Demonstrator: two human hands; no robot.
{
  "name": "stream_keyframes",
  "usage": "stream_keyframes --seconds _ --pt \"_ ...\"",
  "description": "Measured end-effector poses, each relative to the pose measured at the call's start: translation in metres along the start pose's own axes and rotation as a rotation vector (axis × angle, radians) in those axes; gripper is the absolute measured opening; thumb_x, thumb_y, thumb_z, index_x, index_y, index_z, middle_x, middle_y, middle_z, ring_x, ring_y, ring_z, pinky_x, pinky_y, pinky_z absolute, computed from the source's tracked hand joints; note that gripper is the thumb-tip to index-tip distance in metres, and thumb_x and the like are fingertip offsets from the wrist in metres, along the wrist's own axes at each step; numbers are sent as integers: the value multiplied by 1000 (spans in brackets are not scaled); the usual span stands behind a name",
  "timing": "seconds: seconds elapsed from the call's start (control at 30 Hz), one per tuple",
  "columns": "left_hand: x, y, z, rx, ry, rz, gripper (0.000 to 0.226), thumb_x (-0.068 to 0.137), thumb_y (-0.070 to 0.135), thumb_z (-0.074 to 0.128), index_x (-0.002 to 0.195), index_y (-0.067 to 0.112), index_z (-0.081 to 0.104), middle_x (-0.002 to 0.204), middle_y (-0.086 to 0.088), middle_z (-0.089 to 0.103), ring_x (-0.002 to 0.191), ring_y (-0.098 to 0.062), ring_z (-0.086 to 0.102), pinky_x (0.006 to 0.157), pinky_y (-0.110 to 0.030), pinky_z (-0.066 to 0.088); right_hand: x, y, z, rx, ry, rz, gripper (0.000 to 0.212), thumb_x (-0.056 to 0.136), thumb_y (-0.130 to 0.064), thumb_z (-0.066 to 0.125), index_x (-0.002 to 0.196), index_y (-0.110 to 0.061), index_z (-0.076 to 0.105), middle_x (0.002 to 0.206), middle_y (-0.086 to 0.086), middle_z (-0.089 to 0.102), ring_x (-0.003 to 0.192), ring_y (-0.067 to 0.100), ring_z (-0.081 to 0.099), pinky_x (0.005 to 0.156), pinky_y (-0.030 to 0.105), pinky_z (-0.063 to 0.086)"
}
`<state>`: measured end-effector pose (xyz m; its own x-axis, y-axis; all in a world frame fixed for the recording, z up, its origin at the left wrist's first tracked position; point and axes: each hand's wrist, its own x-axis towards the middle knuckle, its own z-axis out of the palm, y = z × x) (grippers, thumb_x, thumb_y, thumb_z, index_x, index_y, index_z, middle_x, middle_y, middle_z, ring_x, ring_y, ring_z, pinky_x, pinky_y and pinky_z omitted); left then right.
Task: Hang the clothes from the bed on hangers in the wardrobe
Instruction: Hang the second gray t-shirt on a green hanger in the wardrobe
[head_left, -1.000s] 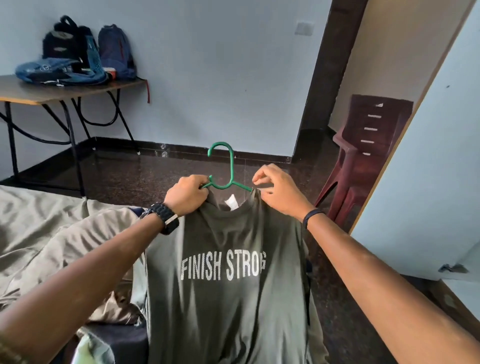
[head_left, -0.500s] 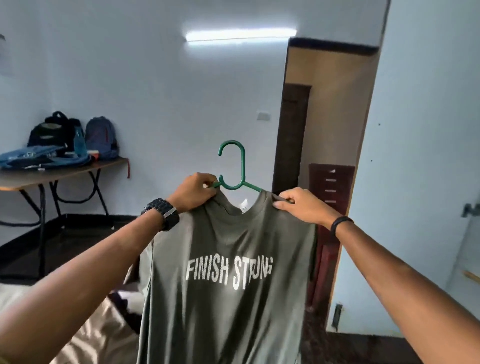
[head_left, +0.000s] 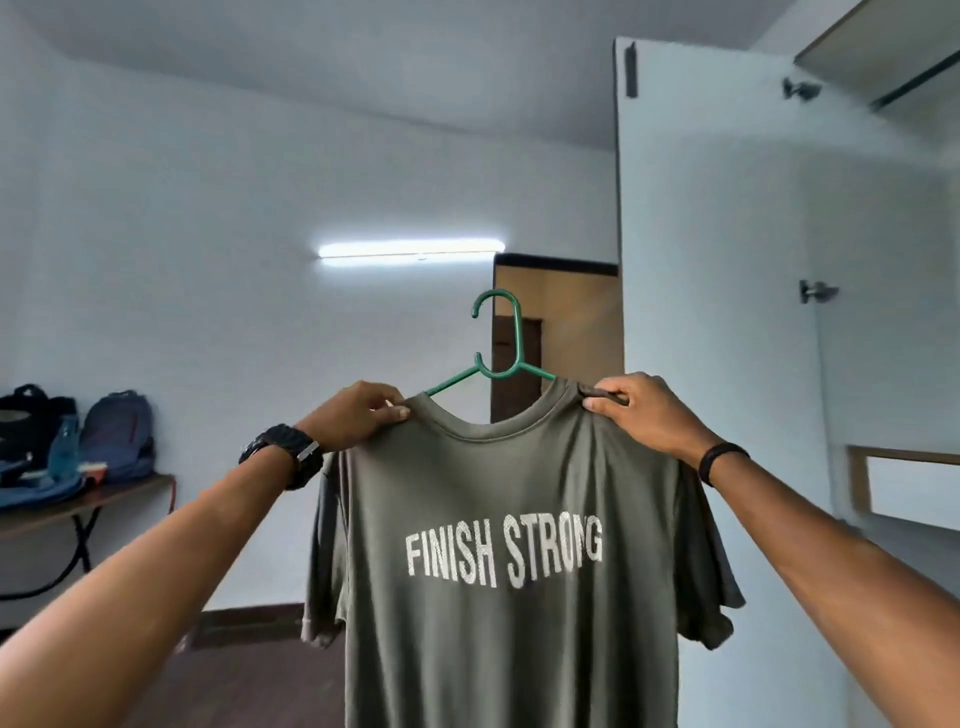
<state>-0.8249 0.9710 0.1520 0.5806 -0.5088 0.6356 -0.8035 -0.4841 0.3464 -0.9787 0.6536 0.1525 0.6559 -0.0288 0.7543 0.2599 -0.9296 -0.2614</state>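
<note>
Hands left (head_left: 358, 415) and right (head_left: 641, 410) each grip pinching a shoulder of the T-shirt (head_left: 509, 545) draped on the green hanger (head_left: 501, 343).

Glowing on the pale wall: a tube light (head_left: 410, 253). Standing at far left: a tabletop (head_left: 88, 501) carrying bags (head_left: 117, 436). Showing behind: a brown doorway (head_left: 558, 332), dark floor (head_left: 249, 670).

The olive-green cotton T-shirt (head_left: 498, 519) hides the green plastic hanger's (head_left: 506, 343) arms; its hem runs off the bottom edge.
</note>
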Motion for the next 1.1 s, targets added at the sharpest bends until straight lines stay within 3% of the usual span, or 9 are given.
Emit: stream_keyframes --seconds 0.2,0.3,0.5,0.6,0.7,0.8,0.9,0.97,1.1 --pt "30 62 14 -34 -13 116 20 95 32 55 95 15 65 88 -2 61 80 -15 53 74 -27 40 -4 9 -38 -43 111 12 32 92 -27 62 73 -2 58 63 8 50 61 14 42 58 29 29" --pt "39 96 23 -104 -9 169 23 96 27 53 87 12 68 74 1 54 68 -11 44 63 -20 33 -11 13 -54 -49 122 30 29 90 -27 65 68 -10 57 58 -4 47 56 8 40 55 22 29" --pt "50 114 27 -95 107 109 24 97 26 51 80 15 63 69 3 52 66 -10 43 62 -24 33 -37 39 -95 -3 113 104 29 90 -26 65 62 -25 55 54 -15 54 55 -5 50 57 10 35" --pt "51 125 32 -66 72 132 24 98 25 49 80 14 61 75 -1 55 72 -15 46 65 -27 35 -40 51 -111 -26 -106 251 23 91 -28 65 75 -12 63 63 -11 55 57 -2 47 61 17 36" --pt "55 135 44 -41 68 143 22 98 24 48 84 13 60 84 -7 59 77 -19 48 69 -30 35 -38 54 -121 -104 -340 380 28 87 -33 68 109 -16 63 104 -1 62 94 12 58 82 27 45" --pt "60 144 56 -76 103 165 20 99 24 48 86 15 59 83 -6 58 77 -19 48 68 -29 34 -36 55 -125 -109 -84 286 42 89 -43 64 124 -21 57 114 -4 57 110 13 55 96 28 41" --pt "65 154 73 -108 88 201 20 99 25 47 88 15 59 86 -8 60 79 -21 50 67 -30 36 -39 67 -126 -251 -74 234 21 93 -38 58 85 -19 62 85 -1 60 87 19 57 77 29 42" --pt "71 161 89 -145 35 228 20 100 27 45 92 15 59 91 -8 61 84 -23 52 70 -29 38 -47 82 -129 -277 -2 214 34 95 -30 56 65 -18 49 66 -1 49 73 21 49 63 28 35" --pt "85 175 129 -372 -16 208 29 95 34 49 117 17 54 107 -3 59 98 -19 54 86 -31 39 -77 125 -141 -387 243 204 27 95 -30 55 70 -23 48 68 -2 52 75 27 54 67 36 40"
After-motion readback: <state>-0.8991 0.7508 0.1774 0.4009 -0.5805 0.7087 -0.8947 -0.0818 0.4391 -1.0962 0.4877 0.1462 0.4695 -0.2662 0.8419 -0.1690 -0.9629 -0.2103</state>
